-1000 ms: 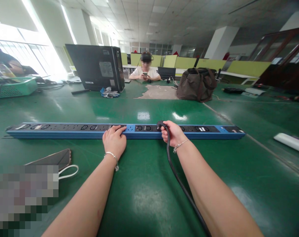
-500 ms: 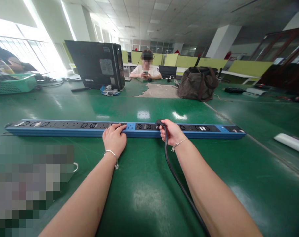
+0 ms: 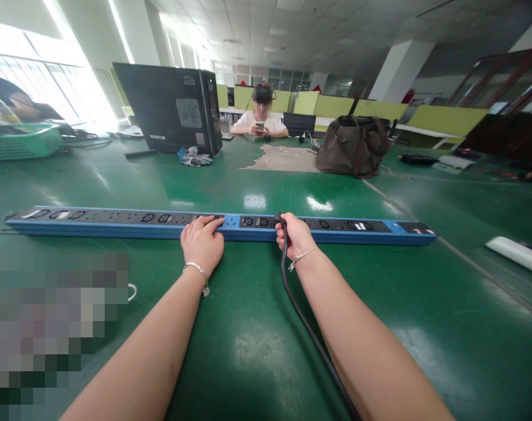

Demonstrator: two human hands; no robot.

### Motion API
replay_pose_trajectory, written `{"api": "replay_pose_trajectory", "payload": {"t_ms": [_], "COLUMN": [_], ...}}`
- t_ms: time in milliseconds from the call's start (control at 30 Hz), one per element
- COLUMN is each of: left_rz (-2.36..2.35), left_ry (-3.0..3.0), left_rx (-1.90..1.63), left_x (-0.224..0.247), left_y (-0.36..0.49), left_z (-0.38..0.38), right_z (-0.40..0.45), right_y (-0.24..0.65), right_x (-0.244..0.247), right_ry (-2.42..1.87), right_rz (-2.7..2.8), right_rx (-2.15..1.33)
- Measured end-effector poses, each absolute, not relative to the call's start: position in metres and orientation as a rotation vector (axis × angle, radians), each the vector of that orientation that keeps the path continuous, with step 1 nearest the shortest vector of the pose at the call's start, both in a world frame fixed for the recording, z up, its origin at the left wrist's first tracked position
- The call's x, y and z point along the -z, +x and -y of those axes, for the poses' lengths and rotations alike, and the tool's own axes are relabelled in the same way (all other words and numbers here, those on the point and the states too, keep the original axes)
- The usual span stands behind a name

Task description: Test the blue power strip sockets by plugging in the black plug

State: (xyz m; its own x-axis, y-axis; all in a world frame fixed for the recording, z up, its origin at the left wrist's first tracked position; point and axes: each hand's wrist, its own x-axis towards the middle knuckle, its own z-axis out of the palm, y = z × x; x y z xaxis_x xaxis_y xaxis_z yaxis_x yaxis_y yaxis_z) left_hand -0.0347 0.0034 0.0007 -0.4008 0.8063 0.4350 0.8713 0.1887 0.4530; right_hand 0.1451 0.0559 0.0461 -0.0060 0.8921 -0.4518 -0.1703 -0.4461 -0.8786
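Note:
A long blue and black power strip (image 3: 191,233) lies across the green table in front of me, with a row of different sockets along its top. Near its middle, my left hand (image 3: 202,242) grips the front edge, fingers bent over the top beside a blue socket (image 3: 232,221). My right hand (image 3: 297,235) is closed around a black plug (image 3: 280,218) at the strip's sockets, right of the middle. The plug's pins are hidden, so how deep it sits cannot be told. From it, a black cable (image 3: 301,313) hangs down and runs along under my right forearm.
Behind the strip stand a black computer case (image 3: 164,108), gloves (image 3: 194,156) and a brown bag (image 3: 352,146). A green basket (image 3: 24,143) is at the far left, a white bar (image 3: 515,254) at the right. A person (image 3: 260,120) sits opposite holding a phone.
My right hand has shifted slightly left along the strip with the plug, and the cable has swung left too. My left hand stays in place on the strip.

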Motion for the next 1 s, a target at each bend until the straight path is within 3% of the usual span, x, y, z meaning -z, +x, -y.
{"api": "replay_pose_trajectory", "payload": {"t_ms": [733,1000], "left_rz": [2.342,2.078], "left_ry": [-1.691,-1.932], "left_rx": [0.909,0.805], "left_x": [0.002,0.002], "left_y": [-0.029,-0.011], "left_z": [0.001,0.006], "right_z": [-0.06,-0.062], "right_y": [0.159,0.163], "right_x": [-0.038,-0.04], "right_ry": [-1.458,-1.476], "right_rz": [0.99,1.024], "right_rx": [-1.636,-1.689]}}
